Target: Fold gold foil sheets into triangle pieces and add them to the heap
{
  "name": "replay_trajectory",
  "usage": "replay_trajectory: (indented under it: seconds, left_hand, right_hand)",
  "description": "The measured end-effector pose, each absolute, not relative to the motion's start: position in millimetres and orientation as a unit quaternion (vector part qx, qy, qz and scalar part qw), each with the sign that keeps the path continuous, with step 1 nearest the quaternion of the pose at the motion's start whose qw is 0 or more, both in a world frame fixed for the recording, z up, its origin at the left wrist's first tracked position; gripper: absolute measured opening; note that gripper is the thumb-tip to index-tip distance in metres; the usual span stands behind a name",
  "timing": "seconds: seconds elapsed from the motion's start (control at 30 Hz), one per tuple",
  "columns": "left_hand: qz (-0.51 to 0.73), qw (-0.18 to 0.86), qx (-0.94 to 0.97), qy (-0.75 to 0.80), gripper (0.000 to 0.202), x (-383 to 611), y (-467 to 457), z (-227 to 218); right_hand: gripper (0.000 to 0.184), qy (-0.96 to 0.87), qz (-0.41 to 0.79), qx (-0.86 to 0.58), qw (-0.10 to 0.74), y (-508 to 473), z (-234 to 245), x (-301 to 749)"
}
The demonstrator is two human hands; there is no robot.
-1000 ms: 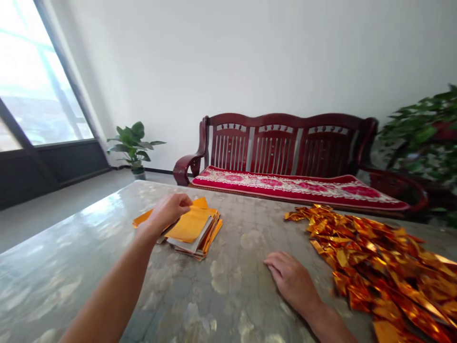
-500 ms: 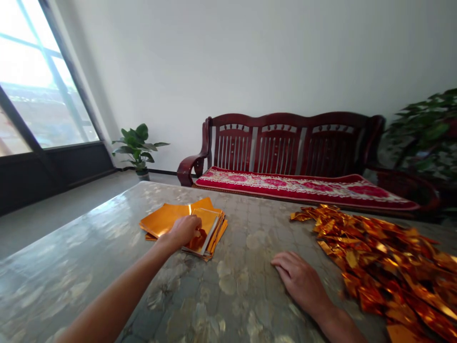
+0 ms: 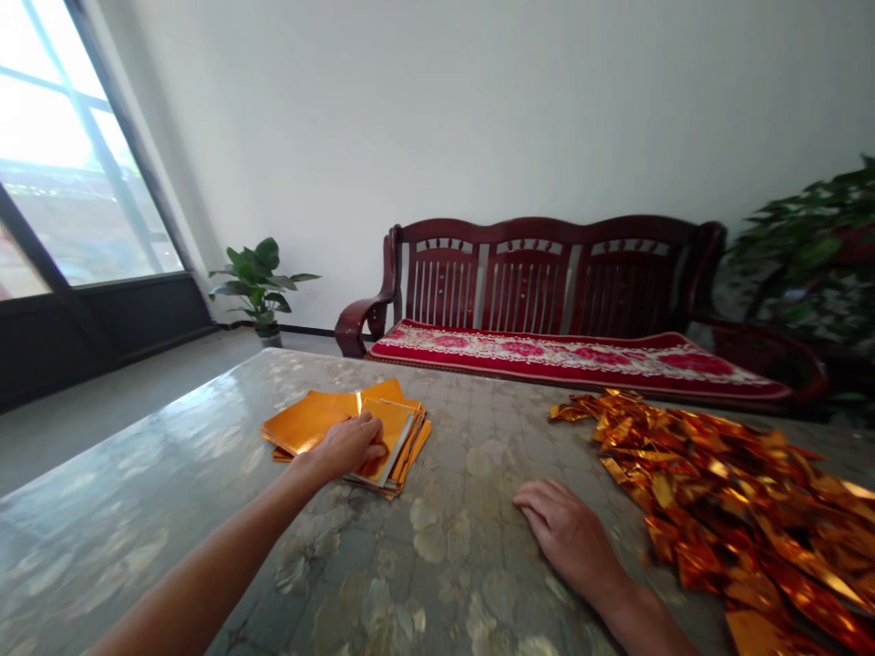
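A small stack of shiny gold foil paper sheets (image 3: 307,422) lies on the table left of centre, its sheets fanned at differing angles. My left hand (image 3: 345,445) rests on the stack from the near left. Its fingers are bent and touch the top sheet, with the thumb apart from them; no sheet is raised off the pile. My right hand (image 3: 564,528) lies on the bare tabletop with loosely curved fingers and nothing visible in it. Beside it, to the right, spreads a large heap of folded gold-orange foil pieces (image 3: 725,510).
The patterned, glossy table (image 3: 437,547) fills the foreground. Behind it stands a dark red wooden bench (image 3: 526,264) with a red floral cover (image 3: 547,351). A potted plant (image 3: 256,282) is at the back left, a leafy plant (image 3: 813,255) at the right. A window (image 3: 68,164) is at far left.
The view has shifted slightly to the right. My left hand stays on the foil stack with its fingers shifted a little; my right hand rests as before.
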State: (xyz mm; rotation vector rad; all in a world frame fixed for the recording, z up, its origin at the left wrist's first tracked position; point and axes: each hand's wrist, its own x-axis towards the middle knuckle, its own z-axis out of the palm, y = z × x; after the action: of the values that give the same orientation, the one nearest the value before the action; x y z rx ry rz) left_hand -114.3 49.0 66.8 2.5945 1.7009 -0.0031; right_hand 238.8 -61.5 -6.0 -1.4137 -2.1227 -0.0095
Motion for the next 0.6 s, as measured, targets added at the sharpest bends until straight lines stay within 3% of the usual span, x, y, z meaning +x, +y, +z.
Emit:
replay_trajectory:
  seconds: [0.4, 0.6]
  left_hand:
    - [0.0, 0.021, 0.841, 0.54, 0.016, -114.2, 53.4, 67.4]
    - [-0.02, -0.01, 0.845, 0.535, 0.026, -106.3, 49.6, 69.1]
  right_hand:
    - [0.024, -0.79, 0.009, -0.534, 0.301, -62.2, -4.3, 238.2]
    - [0.024, -0.791, 0.008, -0.536, 0.296, -62.3, -5.4, 238.4]
